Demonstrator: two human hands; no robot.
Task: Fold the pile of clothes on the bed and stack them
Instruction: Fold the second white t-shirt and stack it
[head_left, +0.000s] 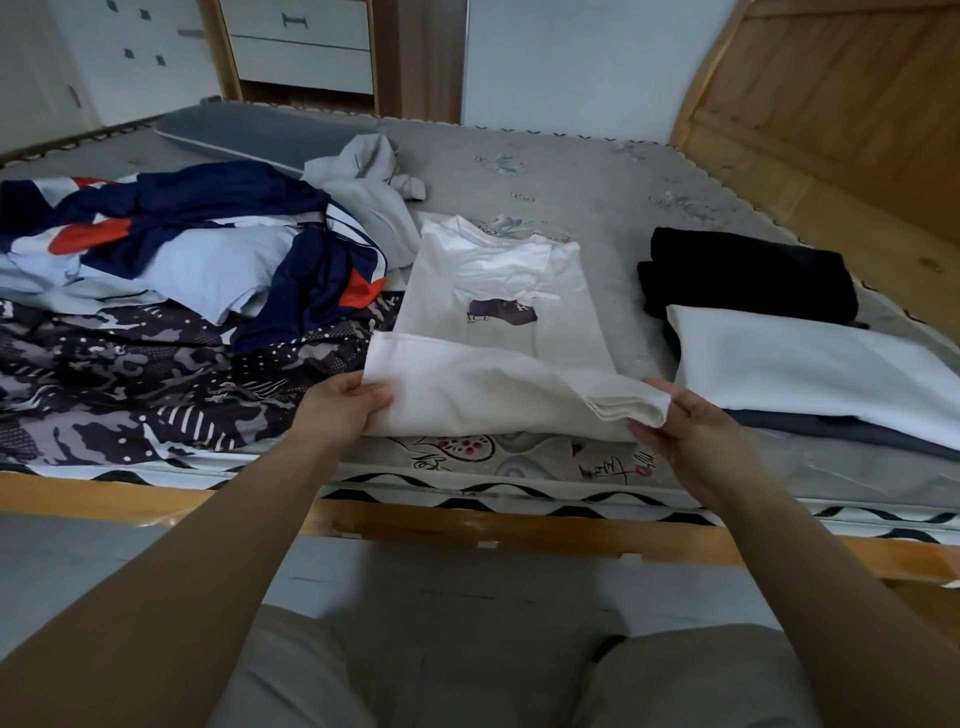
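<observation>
White tee (498, 332) w/ purple print, bottom hem folded up.

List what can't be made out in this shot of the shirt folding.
- Head view: white T-shirt print, partly covered by its folded-up hem; lettering too small to read.
- Left hand and right hand fingertips, tucked under the hem.
- Dark garment under the folded white piece: only an edge shows.
- Unfolded pile: the number of garments, tangled and cut by the left edge.

The grey mattress (597, 176) carries a white T-shirt (498, 312) at its near edge, unfolded clothes (182, 244) leftward, folded garments (779, 322) rightward.
</observation>
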